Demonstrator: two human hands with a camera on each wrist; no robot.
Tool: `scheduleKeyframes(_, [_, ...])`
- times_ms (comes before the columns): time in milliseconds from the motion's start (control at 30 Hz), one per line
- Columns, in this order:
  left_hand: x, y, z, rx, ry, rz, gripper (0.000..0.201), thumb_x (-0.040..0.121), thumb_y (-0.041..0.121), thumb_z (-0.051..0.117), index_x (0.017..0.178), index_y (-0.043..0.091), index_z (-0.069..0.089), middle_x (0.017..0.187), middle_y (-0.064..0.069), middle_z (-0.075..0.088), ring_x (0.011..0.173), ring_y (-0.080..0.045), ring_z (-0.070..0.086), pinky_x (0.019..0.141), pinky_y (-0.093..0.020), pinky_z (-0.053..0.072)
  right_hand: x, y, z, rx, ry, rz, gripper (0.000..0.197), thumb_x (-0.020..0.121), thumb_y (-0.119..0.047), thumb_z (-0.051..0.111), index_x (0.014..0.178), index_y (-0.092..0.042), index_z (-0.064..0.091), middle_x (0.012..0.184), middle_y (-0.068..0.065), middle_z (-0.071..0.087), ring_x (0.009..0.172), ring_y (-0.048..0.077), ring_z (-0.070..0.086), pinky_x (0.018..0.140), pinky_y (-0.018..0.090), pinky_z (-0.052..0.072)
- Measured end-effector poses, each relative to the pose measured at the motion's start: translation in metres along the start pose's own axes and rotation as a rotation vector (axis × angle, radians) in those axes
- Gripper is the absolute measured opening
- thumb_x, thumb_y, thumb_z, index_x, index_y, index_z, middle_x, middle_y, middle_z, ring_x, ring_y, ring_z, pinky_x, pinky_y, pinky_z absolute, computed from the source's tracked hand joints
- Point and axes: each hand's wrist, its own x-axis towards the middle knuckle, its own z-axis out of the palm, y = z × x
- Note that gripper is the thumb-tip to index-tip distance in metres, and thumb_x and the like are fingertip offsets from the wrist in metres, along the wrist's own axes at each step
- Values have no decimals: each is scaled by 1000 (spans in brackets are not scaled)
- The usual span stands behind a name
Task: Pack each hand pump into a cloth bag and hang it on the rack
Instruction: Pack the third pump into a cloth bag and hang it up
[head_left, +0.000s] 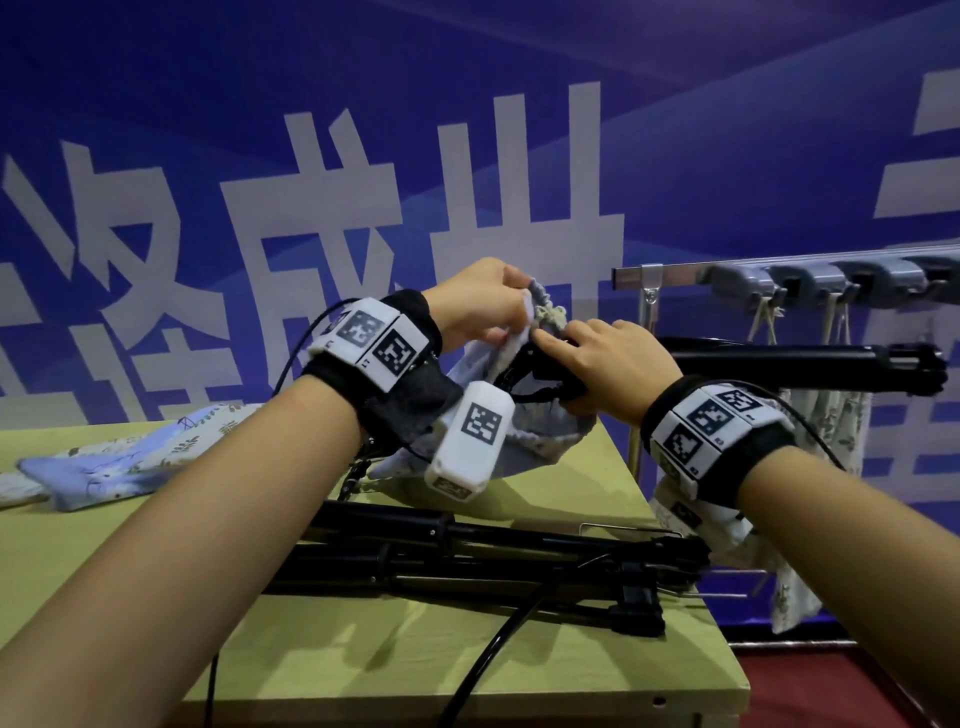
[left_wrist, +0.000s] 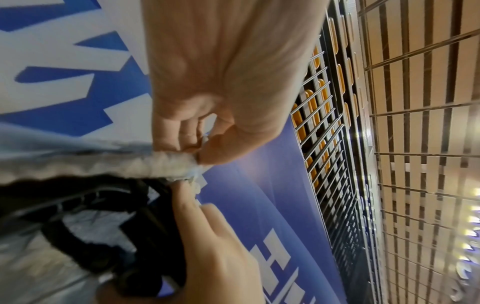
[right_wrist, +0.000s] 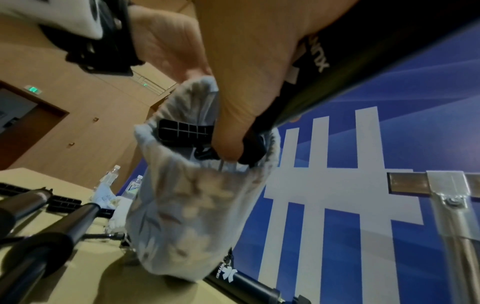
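Note:
My left hand (head_left: 511, 306) pinches the gathered rim of a pale blue printed cloth bag (head_left: 524, 436) and holds it up above the table. In the left wrist view the left hand (left_wrist: 200, 154) nips that rim (left_wrist: 130, 164) between thumb and fingers. My right hand (head_left: 597, 356) grips a black hand pump (head_left: 779, 361) near its foot. The foot end (right_wrist: 182, 133) sits in the bag's mouth (right_wrist: 197, 216), and the barrel (right_wrist: 350, 67) sticks out to the right.
More black pumps (head_left: 467, 551) and a hose lie on the green table (head_left: 571, 670). Folded cloth bags (head_left: 104, 462) lie at the left. A metal rack (head_left: 675, 270) with grey hooks stands right, filled bags (head_left: 836, 410) hanging from it. Water bottles (right_wrist: 135, 185) stand far back.

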Motion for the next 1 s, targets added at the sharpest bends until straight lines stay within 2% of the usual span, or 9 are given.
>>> scheduleKeyframes(133, [1, 4, 10, -103, -35, 35, 37, 81, -23, 33, 74, 10, 50, 81, -6, 52, 76, -11, 54, 58, -15, 49, 1, 3, 6, 5, 106, -30, 89, 40, -34, 91, 121, -12, 61, 85, 13, 65, 62, 28, 62, 48, 27, 43])
scheduleKeyframes(200, [0, 5, 12, -171, -43, 47, 34, 81, -24, 34, 82, 5, 52, 92, -13, 54, 88, -19, 59, 65, -18, 51, 1, 5, 0, 71, 71, 4, 87, 51, -36, 88, 128, -13, 54, 103, 14, 63, 77, 30, 64, 56, 31, 46])
scheduleKeyframes(267, [-1, 3, 12, -205, -66, 91, 47, 81, -24, 36, 116, 3, 52, 120, -18, 51, 113, -27, 57, 74, -22, 50, 0, 10, -1, 144, 7, 94, 80, 73, -38, 74, 141, -20, 37, 132, 8, 49, 105, 29, 57, 71, 35, 45])
scheduleKeyframes(367, [0, -4, 13, -76, -8, 192, 72, 88, -11, 48, 147, 19, 22, 149, -11, 24, 116, -19, 52, 72, -20, 53, -5, 14, -1, 329, 42, 244, 75, 77, -38, 67, 142, -26, 32, 131, 3, 48, 112, 25, 53, 70, 33, 41])
scheduleKeyframes(467, [5, -14, 15, 416, 94, 286, 69, 86, 17, 64, 143, 17, 25, 143, -8, 19, 126, -24, 39, 91, -24, 47, -4, 12, 3, 372, 23, 324, 79, 79, -42, 66, 145, -27, 26, 119, 5, 53, 107, 26, 54, 66, 31, 37])
scheduleKeyframes(567, [7, -24, 16, 648, 182, 280, 57, 82, 15, 66, 134, 13, 42, 134, -9, 38, 120, -23, 46, 90, -21, 40, -2, 13, 5, 406, 25, 367, 80, 79, -44, 66, 145, -27, 25, 108, 6, 55, 99, 26, 56, 64, 29, 34])
scheduleKeyframes(700, [4, -25, 14, 614, 310, 271, 48, 74, 5, 73, 120, 13, 61, 118, -9, 62, 105, -20, 59, 81, -21, 46, -4, 13, 4, 365, -41, 331, 82, 79, -43, 65, 147, -27, 20, 112, 5, 54, 99, 25, 56, 66, 30, 37])
scheduleKeyframes(900, [4, -24, 12, 441, 215, 125, 36, 74, -3, 68, 105, 17, 67, 106, -5, 57, 83, -16, 54, 55, -14, 40, -8, 10, 1, 332, -89, 299, 82, 80, -40, 66, 147, -26, 20, 112, 5, 54, 97, 24, 57, 65, 31, 42])
scheduleKeyframes(1000, [4, -21, 12, 388, 221, 78, 27, 75, -6, 65, 92, 15, 71, 83, -4, 61, 61, -12, 53, 50, -16, 42, -7, 9, 0, 323, -95, 292, 80, 80, -40, 65, 146, -25, 22, 112, 6, 54, 97, 25, 57, 67, 32, 44])
